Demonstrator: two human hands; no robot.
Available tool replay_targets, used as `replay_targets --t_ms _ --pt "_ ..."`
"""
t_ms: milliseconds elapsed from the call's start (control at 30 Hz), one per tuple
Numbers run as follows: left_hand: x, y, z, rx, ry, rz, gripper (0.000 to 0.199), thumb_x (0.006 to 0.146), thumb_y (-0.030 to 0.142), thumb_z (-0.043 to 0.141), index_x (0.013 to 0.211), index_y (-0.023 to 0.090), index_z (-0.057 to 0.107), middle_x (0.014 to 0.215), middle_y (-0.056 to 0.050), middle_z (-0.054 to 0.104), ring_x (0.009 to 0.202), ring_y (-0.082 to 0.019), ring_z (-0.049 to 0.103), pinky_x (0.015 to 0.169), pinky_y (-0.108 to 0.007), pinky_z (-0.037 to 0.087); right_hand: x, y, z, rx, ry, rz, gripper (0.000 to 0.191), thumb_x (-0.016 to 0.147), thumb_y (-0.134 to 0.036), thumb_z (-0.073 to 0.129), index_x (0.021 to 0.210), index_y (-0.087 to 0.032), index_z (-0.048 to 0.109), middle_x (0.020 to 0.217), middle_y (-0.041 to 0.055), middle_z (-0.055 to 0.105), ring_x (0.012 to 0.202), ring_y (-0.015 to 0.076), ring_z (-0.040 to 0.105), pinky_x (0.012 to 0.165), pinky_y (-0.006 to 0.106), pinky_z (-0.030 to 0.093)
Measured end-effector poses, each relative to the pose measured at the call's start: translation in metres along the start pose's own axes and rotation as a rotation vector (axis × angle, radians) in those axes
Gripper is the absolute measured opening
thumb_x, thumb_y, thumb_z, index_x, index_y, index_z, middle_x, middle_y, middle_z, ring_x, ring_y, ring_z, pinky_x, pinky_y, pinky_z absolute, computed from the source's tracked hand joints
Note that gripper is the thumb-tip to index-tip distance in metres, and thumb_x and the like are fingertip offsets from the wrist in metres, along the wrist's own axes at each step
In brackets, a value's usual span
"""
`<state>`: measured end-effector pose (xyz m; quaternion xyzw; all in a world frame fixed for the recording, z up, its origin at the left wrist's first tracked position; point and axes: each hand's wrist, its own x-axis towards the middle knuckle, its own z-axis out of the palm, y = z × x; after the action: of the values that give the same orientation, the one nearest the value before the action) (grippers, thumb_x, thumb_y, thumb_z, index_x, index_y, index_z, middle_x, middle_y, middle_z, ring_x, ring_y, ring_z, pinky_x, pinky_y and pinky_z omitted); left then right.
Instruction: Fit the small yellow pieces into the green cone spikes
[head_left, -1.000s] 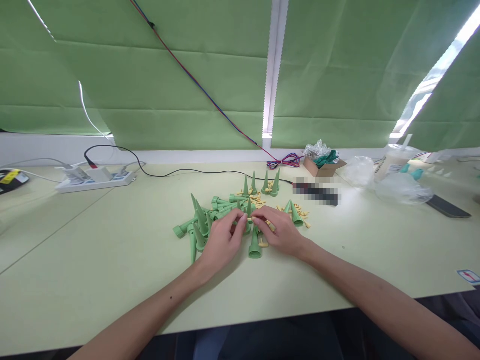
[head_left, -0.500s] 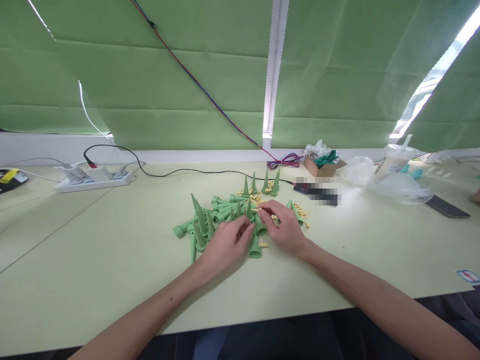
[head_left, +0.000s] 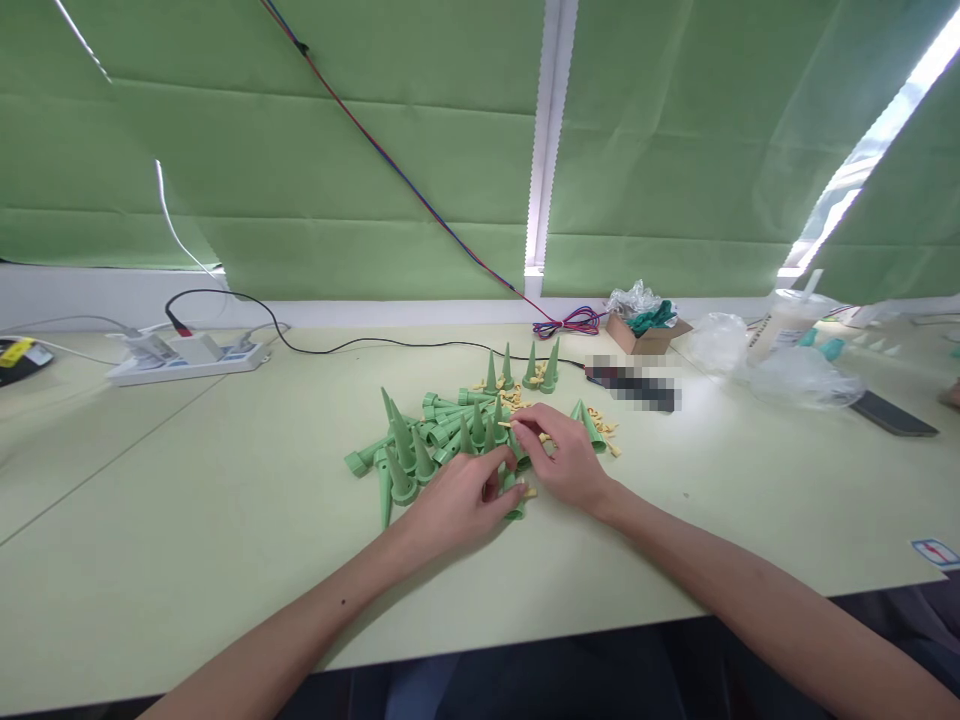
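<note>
My left hand [head_left: 469, 497] is curled round a green cone [head_left: 513, 500] at the near edge of the pile, thumb and fingers on either side of it. Between the thumb and fingertips of my right hand [head_left: 559, 450] is a small yellow piece [head_left: 505, 424], its tip pointing left. Green cones [head_left: 401, 445] stand and lie in a heap to the left. Behind my right hand are loose yellow pieces [head_left: 514, 397] and several upright cones [head_left: 551, 368]. One more yellow piece [head_left: 530, 492] shows beside my left fingertips, partly hidden.
A power strip [head_left: 191, 362] sits at the back left. At the back right are a cardboard box [head_left: 649, 340], a blurred-out dark device [head_left: 634, 386], a cup [head_left: 784, 325], plastic bags [head_left: 806, 378] and a dark phone [head_left: 894, 413]. A black cable [head_left: 375, 342] crosses the table.
My left hand has shifted slightly right and toward me, its fingers now around the near cone. My right hand has moved only slightly, the yellow piece still in its fingertips.
</note>
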<state>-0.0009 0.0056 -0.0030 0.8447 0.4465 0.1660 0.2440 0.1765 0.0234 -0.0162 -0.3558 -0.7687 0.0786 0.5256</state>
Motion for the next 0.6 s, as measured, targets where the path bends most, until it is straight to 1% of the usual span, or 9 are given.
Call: replay_targets --t_ms 167,333,533,600 --pt "-0.0011 0.0009 0.0001 0.003 -0.038 0.018 0.023 0.092 0.042 0.047 0.093 0.022 0.059 0.055 0.004 0.049 0.050 -0.014 0.043 0.050 -0.024 0.028 -0.0001 -0.0003 0.0004 -0.005 -0.001 -0.008 0.013 0.096 -0.018 0.047 0.093 -0.019 0.060 0.080 0.0048 0.065 0.071 0.0158 0.058 0.066 0.028 0.048" --pt "-0.0020 0.0023 -0.0004 -0.008 -0.042 0.030 0.022 0.092 0.038 0.047 0.095 0.023 0.062 0.057 0.004 0.050 0.052 -0.014 0.044 0.051 -0.024 0.028 -0.0006 0.0003 0.0006 -0.010 -0.001 -0.006 0.013 0.096 -0.018 0.047 0.093 -0.019 0.060 0.079 0.0043 0.064 0.070 0.0156 0.058 0.066 0.027 0.047" --pt "-0.0017 0.0016 -0.0005 -0.036 -0.092 0.046 0.026 0.093 0.036 0.045 0.094 0.022 0.067 0.054 0.004 0.044 0.049 -0.013 0.037 0.050 -0.025 0.025 -0.0007 0.0000 0.0008 -0.013 0.001 -0.005 0.013 0.096 -0.018 0.048 0.092 -0.019 0.060 0.080 0.0040 0.065 0.070 0.0156 0.059 0.066 0.027 0.047" --pt "-0.0013 0.0016 -0.0006 -0.060 -0.111 0.047 0.027 0.092 0.035 0.045 0.095 0.021 0.068 0.054 0.004 0.044 0.049 -0.012 0.036 0.050 -0.025 0.024 -0.0009 0.0001 0.0010 -0.014 0.000 -0.004 0.013 0.096 -0.018 0.048 0.093 -0.020 0.060 0.080 0.0042 0.065 0.071 0.0158 0.059 0.067 0.028 0.048"
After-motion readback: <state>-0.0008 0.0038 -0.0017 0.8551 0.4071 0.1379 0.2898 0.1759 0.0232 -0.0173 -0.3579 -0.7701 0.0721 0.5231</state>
